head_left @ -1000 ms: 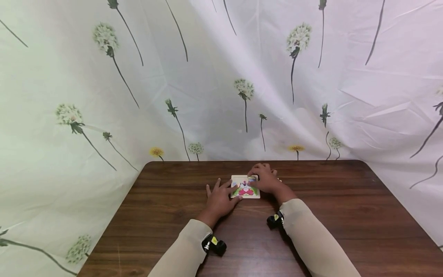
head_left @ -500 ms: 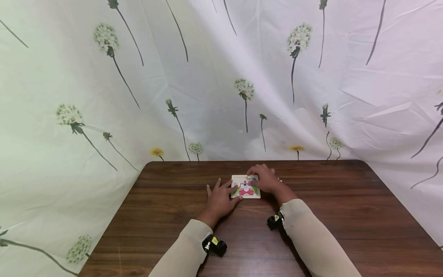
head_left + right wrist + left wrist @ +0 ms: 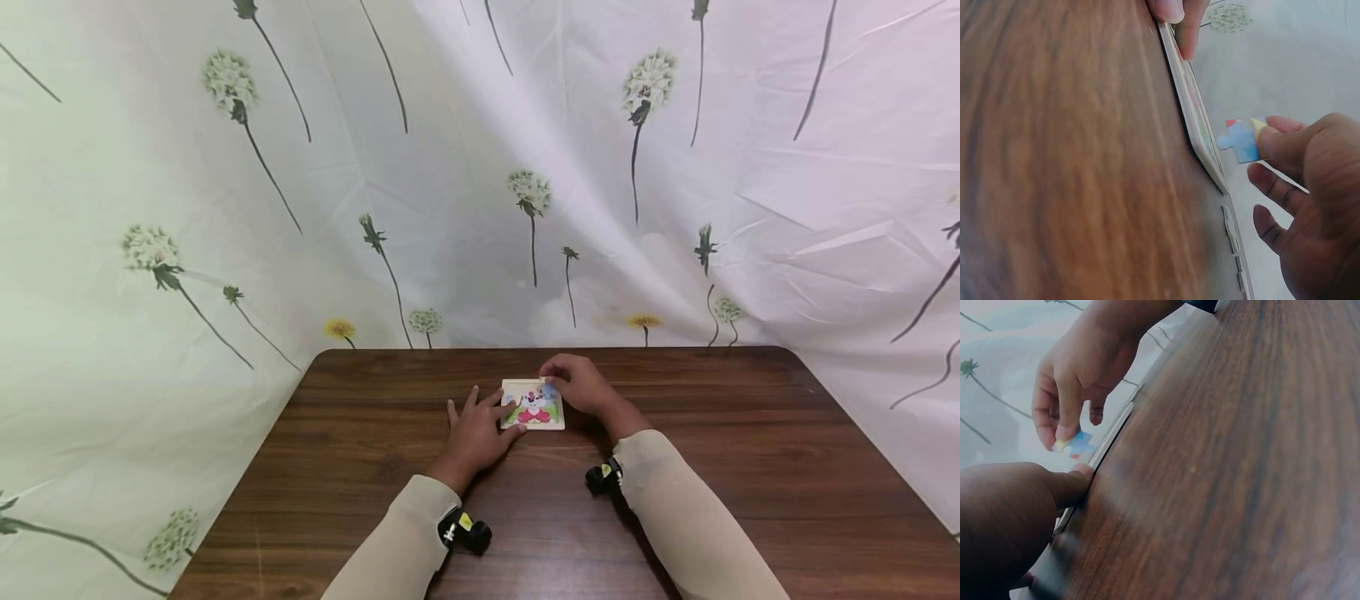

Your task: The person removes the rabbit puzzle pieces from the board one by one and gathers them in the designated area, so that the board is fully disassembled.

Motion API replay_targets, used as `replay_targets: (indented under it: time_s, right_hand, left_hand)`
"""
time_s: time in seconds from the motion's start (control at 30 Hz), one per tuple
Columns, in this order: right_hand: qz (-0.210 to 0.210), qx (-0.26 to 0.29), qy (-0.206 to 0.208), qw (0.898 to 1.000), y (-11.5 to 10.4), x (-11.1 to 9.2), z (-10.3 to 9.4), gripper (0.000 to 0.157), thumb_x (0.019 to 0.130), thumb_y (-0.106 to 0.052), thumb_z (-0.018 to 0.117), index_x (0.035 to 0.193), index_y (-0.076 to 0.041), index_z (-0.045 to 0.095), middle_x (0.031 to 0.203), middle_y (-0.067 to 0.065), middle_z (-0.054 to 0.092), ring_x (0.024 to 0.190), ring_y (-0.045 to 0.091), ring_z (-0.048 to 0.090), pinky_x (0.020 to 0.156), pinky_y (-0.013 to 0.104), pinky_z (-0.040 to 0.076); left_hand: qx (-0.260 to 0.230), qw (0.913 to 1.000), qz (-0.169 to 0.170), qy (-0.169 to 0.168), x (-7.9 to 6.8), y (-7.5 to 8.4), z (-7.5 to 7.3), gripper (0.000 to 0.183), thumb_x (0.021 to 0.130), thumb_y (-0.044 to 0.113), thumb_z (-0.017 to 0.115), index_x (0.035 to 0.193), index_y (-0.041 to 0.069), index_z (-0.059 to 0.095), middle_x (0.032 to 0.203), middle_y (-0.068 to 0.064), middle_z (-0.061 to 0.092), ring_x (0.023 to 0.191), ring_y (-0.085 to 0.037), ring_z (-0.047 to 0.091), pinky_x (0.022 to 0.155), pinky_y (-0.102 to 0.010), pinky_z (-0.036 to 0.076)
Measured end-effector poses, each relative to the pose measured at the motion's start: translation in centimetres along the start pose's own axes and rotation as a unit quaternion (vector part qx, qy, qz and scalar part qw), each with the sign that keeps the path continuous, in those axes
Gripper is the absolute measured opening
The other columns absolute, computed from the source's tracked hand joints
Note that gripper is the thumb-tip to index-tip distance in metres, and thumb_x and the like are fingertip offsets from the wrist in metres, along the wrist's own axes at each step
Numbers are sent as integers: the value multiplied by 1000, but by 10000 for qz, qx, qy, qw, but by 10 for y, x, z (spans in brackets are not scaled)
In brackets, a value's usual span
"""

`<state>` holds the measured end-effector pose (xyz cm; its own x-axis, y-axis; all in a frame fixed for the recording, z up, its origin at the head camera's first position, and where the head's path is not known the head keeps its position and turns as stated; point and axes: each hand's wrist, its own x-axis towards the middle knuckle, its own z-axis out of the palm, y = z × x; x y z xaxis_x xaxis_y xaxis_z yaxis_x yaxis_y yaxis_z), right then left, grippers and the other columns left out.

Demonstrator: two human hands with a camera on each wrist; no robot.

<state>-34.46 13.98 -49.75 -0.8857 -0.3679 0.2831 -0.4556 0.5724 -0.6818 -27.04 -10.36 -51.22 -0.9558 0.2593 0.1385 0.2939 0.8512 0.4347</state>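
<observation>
A small jigsaw puzzle board (image 3: 551, 428) with a pale frame and a cartoon figure in red lies flat near the table's far side. My left hand (image 3: 476, 433) rests on its left edge with spread, fairly straight fingers. Above the board's upper right corner, my right hand (image 3: 585, 388) pinches a puzzle piece (image 3: 1242, 141) between thumb and fingertips. That piece is blue with yellow and red patches, and in the right wrist view it is lifted clear of the board. Part of the picture is hidden under the left fingers.
Several loose puzzle pieces (image 3: 1230, 229) lie on the table beyond the board's right end in the right wrist view. The brown wooden table (image 3: 525, 533) ends at a hanging white cloth (image 3: 465, 250) printed with dandelions. Each wrist wears a black camera.
My right hand has lifted slightly off the board's upper right area, and a blue piece now shows pinched in its fingers. The left hand and the board have stayed put.
</observation>
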Motion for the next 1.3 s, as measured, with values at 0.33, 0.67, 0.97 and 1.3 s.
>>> replay_targets:
  time_s: [0.33, 0.67, 0.97, 1.3]
  right_hand:
    - [99, 334, 163, 9993, 2, -6, -10, 15, 108, -2, 66, 114, -5, 79, 118, 16, 77, 100, 26, 71, 83, 40, 60]
    - [167, 240, 335, 9990, 8, -10, -22, 17, 110, -3, 63, 117, -4, 78, 118, 15, 75, 101, 27, 70, 89, 45, 60]
    - [682, 870, 226, 9936, 12, -13, -30, 18, 112, 1, 56, 125, 3, 70, 115, 23, 68, 77, 27, 70, 68, 39, 64]
    - [303, 298, 91, 9991, 19, -18, -41, 27, 108, 7, 59, 133, 9, 69, 134, 24, 65, 130, 46, 67, 100, 55, 59]
  left_hand:
    - [-2, 10000, 41, -17, 0, -1, 0, 52, 103, 55, 72, 149, 30, 70, 170, -5, 52, 166, -48, 30, 126, -86, 12]
    - [-61, 10000, 61, 13, -2, 0, -1, 51, 103, 54, 73, 149, 30, 71, 169, -6, 53, 166, -49, 30, 126, -86, 11]
    - [-15, 9999, 63, 81, -2, 1, -1, 51, 103, 53, 74, 147, 29, 72, 168, -6, 54, 165, -48, 32, 126, -86, 13]
    - [-28, 10000, 60, 61, -4, 2, -3, 50, 103, 52, 73, 148, 30, 71, 169, -6, 53, 166, -48, 31, 126, -86, 12]
